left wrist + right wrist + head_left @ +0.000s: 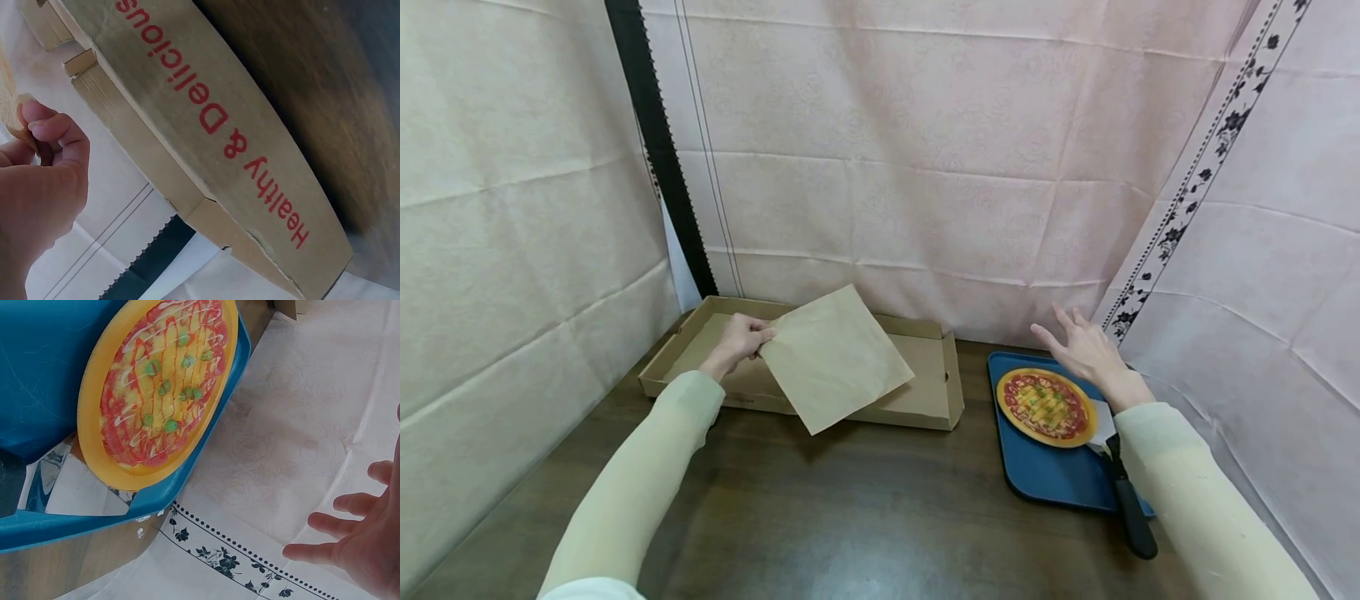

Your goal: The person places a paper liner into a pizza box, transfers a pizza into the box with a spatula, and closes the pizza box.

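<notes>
My left hand [742,342] pinches one corner of a square sheet of brown paper [838,358], which is held tilted over an open cardboard box [917,400]. In the left wrist view, thumb and fingers close on the paper's edge [9,94], and red lettering runs along the box's side [206,119]. My right hand [1086,354] hovers, fingers spread and holding nothing, above the back of a blue tray [1045,479]. On that tray lies a round pizza [1047,407] with a yellow rim. A pizza server [1131,508] has its metal blade partly under the pizza, its black handle reaching past the tray's front edge.
A dark wooden table [865,508] carries the box at the back left and the tray at the right. Light cloth [925,167] hangs behind, with more cloth at both sides; a flowered border [1180,208] runs down the right one.
</notes>
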`<state>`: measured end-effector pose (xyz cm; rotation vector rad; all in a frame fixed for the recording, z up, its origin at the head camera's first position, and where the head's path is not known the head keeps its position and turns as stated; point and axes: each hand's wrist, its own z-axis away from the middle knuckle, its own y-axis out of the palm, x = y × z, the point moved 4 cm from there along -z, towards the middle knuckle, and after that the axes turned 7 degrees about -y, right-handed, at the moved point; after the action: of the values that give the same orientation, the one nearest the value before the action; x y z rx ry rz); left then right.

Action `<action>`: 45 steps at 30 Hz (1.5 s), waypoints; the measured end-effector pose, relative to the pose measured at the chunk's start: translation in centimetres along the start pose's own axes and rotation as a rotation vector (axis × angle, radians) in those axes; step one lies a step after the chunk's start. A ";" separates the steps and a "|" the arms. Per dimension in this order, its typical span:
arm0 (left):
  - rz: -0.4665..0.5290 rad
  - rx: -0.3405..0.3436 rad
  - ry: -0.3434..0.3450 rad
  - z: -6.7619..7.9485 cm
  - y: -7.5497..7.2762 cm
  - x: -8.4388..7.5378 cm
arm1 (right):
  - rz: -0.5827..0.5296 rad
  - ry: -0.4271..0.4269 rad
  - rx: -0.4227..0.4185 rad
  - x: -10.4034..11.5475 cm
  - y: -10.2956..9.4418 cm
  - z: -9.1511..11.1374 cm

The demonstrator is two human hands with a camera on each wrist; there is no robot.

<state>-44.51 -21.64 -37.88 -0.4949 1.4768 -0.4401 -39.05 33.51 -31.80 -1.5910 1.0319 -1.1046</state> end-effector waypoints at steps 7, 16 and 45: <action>0.002 -0.020 -0.012 0.0 -0.7 0.5 | 0.011 -0.001 0.001 -0.2 0.1 0.0; -0.007 -0.066 -0.026 0.0 -1.5 1.4 | 0.016 0.007 0.009 -0.3 0.0 0.0; -0.057 -0.189 -0.059 0.4 -3.5 3.3 | 0.010 0.004 0.003 -0.1 0.0 0.1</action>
<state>-43.92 -26.32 -38.61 -0.6960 1.4572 -0.3292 -38.96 33.60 -31.83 -1.5801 1.0397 -1.1026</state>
